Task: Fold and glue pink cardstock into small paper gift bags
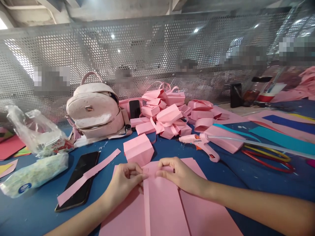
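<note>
Between my hands lies a folded pink paper piece (163,203), long and narrow, on top of a larger pink sheet (204,203). My left hand (128,178) pinches its upper left corner between thumb and fingers. At the upper right edge, my right hand (176,173) grips the same folded paper, its fingers curled over the top. Just beyond them sits a pink paper box (138,149). A pink and white glue gun (200,144) rests on its side to the right, past my right hand.
A phone (78,180) with a pink paper strip (91,173) across it lies left, near a plastic pack (36,173). Behind stand a pale pink backpack (95,108) and a heap of pink paper boxes (167,114). Coloured glue-like sticks (265,157) lie right. A perforated metal screen (152,49) closes the back.
</note>
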Demonstrator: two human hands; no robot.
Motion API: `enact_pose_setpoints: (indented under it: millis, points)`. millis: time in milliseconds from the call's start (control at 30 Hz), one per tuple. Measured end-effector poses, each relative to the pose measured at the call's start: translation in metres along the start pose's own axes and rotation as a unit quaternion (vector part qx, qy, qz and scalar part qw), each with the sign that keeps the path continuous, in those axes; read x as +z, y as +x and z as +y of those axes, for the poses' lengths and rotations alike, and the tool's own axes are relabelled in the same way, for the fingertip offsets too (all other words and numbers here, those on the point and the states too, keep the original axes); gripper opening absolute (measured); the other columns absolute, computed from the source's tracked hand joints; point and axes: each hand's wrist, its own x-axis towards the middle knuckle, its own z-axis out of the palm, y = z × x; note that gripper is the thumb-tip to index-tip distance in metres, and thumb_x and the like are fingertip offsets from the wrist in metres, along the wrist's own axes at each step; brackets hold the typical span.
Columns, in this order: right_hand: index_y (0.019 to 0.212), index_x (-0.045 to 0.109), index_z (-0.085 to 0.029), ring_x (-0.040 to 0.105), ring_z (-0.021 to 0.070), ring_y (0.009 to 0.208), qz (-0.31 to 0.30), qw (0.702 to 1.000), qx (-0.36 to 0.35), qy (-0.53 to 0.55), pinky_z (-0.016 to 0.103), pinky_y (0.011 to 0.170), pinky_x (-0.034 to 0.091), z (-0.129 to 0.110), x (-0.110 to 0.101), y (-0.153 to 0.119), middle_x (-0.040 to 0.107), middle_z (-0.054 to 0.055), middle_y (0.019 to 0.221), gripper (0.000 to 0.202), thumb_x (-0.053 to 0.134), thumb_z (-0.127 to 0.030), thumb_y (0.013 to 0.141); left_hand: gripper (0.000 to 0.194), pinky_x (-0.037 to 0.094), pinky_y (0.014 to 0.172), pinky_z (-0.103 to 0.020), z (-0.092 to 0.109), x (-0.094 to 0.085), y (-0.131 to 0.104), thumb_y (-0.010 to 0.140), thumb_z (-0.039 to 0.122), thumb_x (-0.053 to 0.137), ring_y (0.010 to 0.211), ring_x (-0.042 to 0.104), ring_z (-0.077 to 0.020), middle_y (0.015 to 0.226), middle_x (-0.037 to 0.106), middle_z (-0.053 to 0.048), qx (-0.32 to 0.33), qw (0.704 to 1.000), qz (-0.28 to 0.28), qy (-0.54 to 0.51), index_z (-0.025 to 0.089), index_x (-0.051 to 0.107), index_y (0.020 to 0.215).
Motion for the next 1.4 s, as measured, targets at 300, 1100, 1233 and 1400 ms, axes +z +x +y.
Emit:
enact_pose_setpoints:
  millis: [300,1100,1233,1400]
  points:
    - [0.071,0.064,-0.018,0.049,0.0146,0.069,-0.018,1.0,0.004,0.025,0.025,0.069,0.038,0.0001,-0.0011,-0.0001,0.056,-0.002,0.07,0.029,0.067,-0.041,0.088,0.044,0.054,0.05,-0.022,0.0009,0.0006,-0.0003,0.061,0.046,0.09,0.046,0.06,-0.0112,0.051,0.064,-0.001,-0.016,1.0,0.008,-0.024,0.014,0.06,0.062]
    - [0.072,0.053,-0.02,0.048,0.0151,0.073,-0.037,0.998,-0.019,0.04,0.03,0.083,0.042,-0.0061,0.0032,-0.0037,0.05,-0.003,0.073,0.017,0.054,-0.023,0.089,0.021,0.042,0.049,-0.018,-0.0008,0.0027,-0.0027,0.084,0.036,0.067,0.051,0.052,-0.0084,0.061,0.057,0.004,0.043,0.993,-0.011,0.106,0.016,0.062,0.08]
    - [0.075,0.053,-0.02,0.05,0.0172,0.079,-0.044,0.998,-0.02,0.029,0.033,0.086,0.043,-0.0037,0.004,-0.0053,0.052,-0.002,0.078,0.02,0.053,-0.03,0.093,0.026,0.044,0.047,-0.019,0.0006,0.0028,-0.004,0.082,0.039,0.07,0.046,0.053,-0.0085,0.057,0.056,0.005,0.036,0.996,-0.007,0.087,0.016,0.061,0.074]
    - [0.078,0.052,-0.02,0.053,0.0185,0.083,-0.041,0.998,-0.017,0.038,0.035,0.091,0.043,0.0,0.0045,-0.0045,0.054,-0.001,0.08,0.023,0.053,-0.035,0.095,0.037,0.047,0.048,-0.019,0.0011,0.0028,-0.0039,0.077,0.046,0.076,0.046,0.056,-0.0092,0.055,0.058,0.003,0.027,0.999,-0.012,0.039,0.016,0.058,0.066]
